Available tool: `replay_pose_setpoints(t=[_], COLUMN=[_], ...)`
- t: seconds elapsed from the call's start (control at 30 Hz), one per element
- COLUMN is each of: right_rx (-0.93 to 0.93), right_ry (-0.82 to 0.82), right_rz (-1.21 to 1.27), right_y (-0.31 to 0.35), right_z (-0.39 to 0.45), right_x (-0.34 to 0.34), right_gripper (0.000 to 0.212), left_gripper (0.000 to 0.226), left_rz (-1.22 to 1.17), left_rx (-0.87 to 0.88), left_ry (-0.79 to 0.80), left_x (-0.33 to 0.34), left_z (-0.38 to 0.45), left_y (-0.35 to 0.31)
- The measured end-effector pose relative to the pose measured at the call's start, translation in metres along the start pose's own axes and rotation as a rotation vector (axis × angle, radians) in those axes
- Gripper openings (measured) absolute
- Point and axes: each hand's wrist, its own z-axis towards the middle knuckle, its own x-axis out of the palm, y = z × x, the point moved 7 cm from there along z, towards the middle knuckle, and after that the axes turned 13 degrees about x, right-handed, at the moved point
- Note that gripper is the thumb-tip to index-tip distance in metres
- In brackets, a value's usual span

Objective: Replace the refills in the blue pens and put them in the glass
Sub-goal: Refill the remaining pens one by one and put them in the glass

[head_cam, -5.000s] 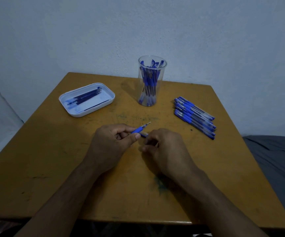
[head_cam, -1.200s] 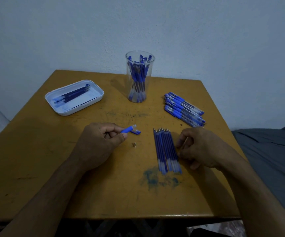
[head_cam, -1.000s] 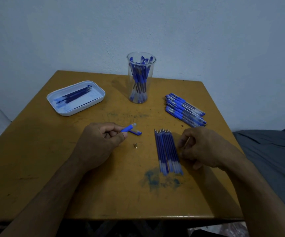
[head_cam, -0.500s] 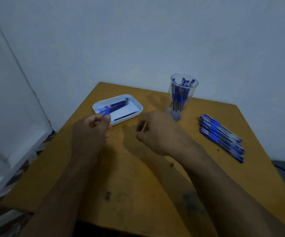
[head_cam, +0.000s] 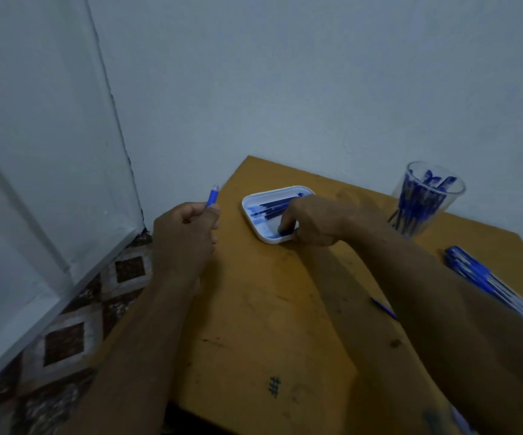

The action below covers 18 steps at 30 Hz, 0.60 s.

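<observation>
Nearest the person, the yellow-brown table [head_cam: 263,324] shows a broad bare stretch between the two forearms, marked with a small dark scribble [head_cam: 274,387]; its left edge runs up the frame with patterned floor tiles [head_cam: 65,337] below it. The left hand [head_cam: 183,237] hangs just past that left edge, over the floor, its grip curled round a blue pen barrel [head_cam: 212,197] whose tip points up and away. To its right the right hand [head_cam: 315,219] reaches across the table, fingers bent down into the near right part of the white tray [head_cam: 249,204]; whether they pinch one of the dark blue refills [head_cam: 269,208] lying there cannot be told. The tray sits near the table's far left corner, close to the edge. Right of the right forearm a short blue piece [head_cam: 384,307] lies on the table, and beyond it a pile of blue pens [head_cam: 489,282] lies near the right edge. Farthest, right of the right hand, the glass [head_cam: 426,199] stands upright with blue pens in it, near the wall.
</observation>
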Motion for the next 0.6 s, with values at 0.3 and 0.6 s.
replay_pose_setpoints(t=[0.3, 0.6], right_rx=[0.011, 0.037], right_ry=[-0.091, -0.210], right_rz=[0.097, 0.139], right_y=[-0.009, -0.012], right_z=[0.001, -0.014], right_x=[-0.008, -0.015], right_gripper=[0.023, 0.024], left_gripper=[0.012, 0.018], left_rz=[0.005, 0.036], left_rx=[0.012, 0.034], left_ry=[0.046, 0.085], left_x=[0.006, 0.014], left_z=[-0.003, -0.005], left_y=[-0.005, -0.006])
